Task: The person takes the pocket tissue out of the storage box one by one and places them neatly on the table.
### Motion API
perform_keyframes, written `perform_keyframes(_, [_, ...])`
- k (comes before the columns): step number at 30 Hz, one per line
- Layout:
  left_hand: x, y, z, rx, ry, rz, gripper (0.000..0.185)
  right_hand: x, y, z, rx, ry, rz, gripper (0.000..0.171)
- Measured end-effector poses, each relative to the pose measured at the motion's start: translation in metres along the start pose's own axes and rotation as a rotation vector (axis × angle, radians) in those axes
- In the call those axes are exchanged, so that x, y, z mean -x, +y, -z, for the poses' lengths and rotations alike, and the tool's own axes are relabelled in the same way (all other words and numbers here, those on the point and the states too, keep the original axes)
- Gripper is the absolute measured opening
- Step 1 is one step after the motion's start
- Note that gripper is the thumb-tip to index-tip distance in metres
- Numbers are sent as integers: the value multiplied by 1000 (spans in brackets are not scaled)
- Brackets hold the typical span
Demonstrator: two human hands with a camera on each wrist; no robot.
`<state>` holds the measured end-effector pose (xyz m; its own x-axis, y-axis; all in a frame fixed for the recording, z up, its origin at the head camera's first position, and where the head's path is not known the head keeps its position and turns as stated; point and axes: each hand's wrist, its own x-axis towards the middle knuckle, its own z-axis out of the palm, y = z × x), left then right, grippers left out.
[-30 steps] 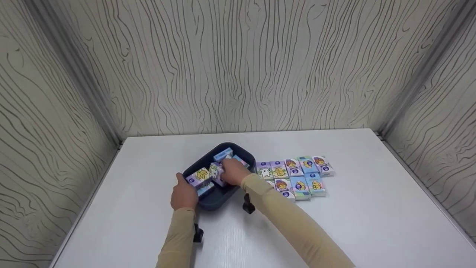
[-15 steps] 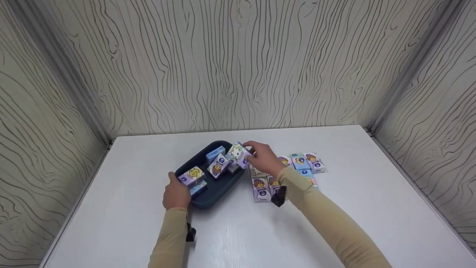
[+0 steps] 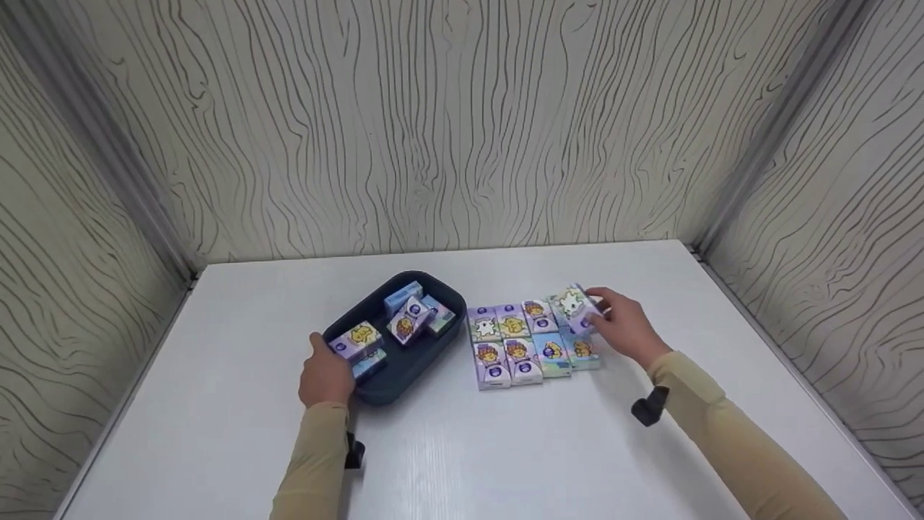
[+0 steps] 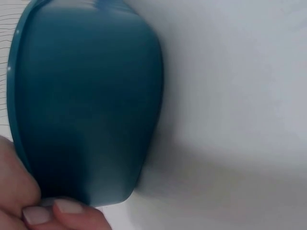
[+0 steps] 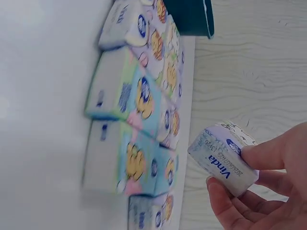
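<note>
My left hand (image 3: pixel 325 377) grips the near-left end of a dark teal plastic bin (image 3: pixel 413 370); the left wrist view catches thumb and fingertips (image 4: pixel 69 207) at its edge. Inside the bin lie several pocket tissue packs, including a purple one with a yellow character (image 3: pixel 354 339). Between thumb and fingers, my right hand (image 3: pixel 626 328) pinches a purple-and-white tissue pack (image 5: pixel 223 160) printed "Vinda". That pack is tilted and overlaps the right end of two rows of packs in the head view. A blue tissue pack (image 3: pixel 552 352) lies in the front row.
The two rows of tissue packs, side by side on the white table (image 3: pixel 433 455), stand just right of the bin. A wood-grain panel (image 3: pixel 433 144) rises behind the table, with side panels at left and right.
My right hand has lifted the tissue pack out of the bin and carried it right, over the far end of the rows. My left hand keeps its hold on the bin.
</note>
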<state>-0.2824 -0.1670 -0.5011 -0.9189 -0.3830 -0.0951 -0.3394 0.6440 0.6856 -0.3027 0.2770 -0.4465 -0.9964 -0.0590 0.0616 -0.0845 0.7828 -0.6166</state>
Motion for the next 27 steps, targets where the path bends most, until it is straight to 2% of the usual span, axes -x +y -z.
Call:
perform_keyframes(4, [0,-2,1,2,6,-3,52,13,25,10,22,3,-35,44])
perform_keyframes(9, [-7,-7,1,-2,10,5,52,22,44,10,34,3,-48,43])
perform_keyframes(13, [-9,-7,1,0,18,4,51,24,51,7,40,-14,-71,43])
perform_keyframes(23, [-2,-2,1,10,13,-4,52,23,67,-4,126,-96,-163,42])
perform_keyframes(27, [-1,-1,0,15,3,1,53,19,71,-7,116,-102,-204,36])
